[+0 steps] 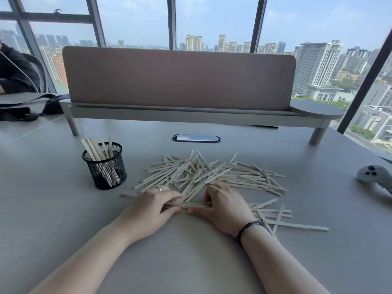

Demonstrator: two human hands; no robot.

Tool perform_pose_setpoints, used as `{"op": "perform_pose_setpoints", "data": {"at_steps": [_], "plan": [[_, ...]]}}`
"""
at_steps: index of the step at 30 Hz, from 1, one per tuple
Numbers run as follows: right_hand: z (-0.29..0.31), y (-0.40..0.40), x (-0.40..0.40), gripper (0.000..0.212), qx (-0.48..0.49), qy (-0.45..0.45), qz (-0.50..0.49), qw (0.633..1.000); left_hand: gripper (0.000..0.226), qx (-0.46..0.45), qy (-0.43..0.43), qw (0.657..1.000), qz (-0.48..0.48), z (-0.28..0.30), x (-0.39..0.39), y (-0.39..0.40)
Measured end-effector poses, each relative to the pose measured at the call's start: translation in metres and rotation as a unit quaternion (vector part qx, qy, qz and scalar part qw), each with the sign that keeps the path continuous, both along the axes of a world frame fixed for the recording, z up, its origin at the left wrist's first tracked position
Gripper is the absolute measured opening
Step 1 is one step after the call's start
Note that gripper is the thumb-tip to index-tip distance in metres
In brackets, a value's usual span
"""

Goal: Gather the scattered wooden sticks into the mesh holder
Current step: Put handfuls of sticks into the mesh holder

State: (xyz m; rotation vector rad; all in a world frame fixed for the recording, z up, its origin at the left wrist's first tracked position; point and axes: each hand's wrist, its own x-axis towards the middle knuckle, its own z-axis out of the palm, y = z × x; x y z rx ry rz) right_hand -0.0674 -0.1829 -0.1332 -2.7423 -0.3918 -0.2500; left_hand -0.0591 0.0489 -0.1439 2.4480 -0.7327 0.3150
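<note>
no readable text, no labels, no brands, no numbers anywhere

Bare forearms, thin ring (158, 189) on left hand (148, 211), dark band (249, 227) around right wrist

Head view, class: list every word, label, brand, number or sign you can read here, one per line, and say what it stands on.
None can be read.
Mesh holder: no label shows.
Wooden sticks: plain, unprinted.
Grey controller: buttons only, no legible marking.
Black wristband by the right hand: no text visible.
Distant buildings: any signs are too small to read.
</note>
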Motion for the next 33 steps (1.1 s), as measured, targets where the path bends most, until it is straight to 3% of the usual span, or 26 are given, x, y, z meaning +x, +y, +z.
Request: {"op": "perform_pose_setpoints", "data": {"at_steps": [4,7,13,20,25,29,33], "plan": [[-0.001,0.0,0.0,0.066,0.007,-0.004,-0.002,1.0,0.057,-0.008,0.036,0.999,0.009,0.0,0.001,-0.003],[-0.001,0.0,0.0,0.064,0.001,-0.008,0.003,1.0,0.059,-0.027,0.03,0.997,0.063,0.012,0.012,-0.016],[0.001,-0.002,-0.001,0.057,0.031,-0.002,0.017,0.999,0.074,0.166,0.101,0.97,0.146,0.038,0.051,-0.07],[0.0,-0.004,0.001,0.059,0.04,-0.017,0.028,0.999,0.024,0.263,0.043,0.958,0.109,0.042,0.068,-0.106],[-0.002,-0.004,0.003,0.055,0.046,-0.012,0.033,0.998,0.026,0.332,0.034,0.938,0.095,0.045,0.052,-0.113],[-0.003,-0.005,0.002,0.059,0.045,-0.009,0.027,0.999,0.042,0.299,0.056,0.948,0.096,0.045,0.045,-0.106],[-0.002,-0.004,0.0,0.06,0.049,-0.006,0.021,0.999,0.019,0.217,0.081,0.966,0.113,0.053,0.039,-0.094]]}}
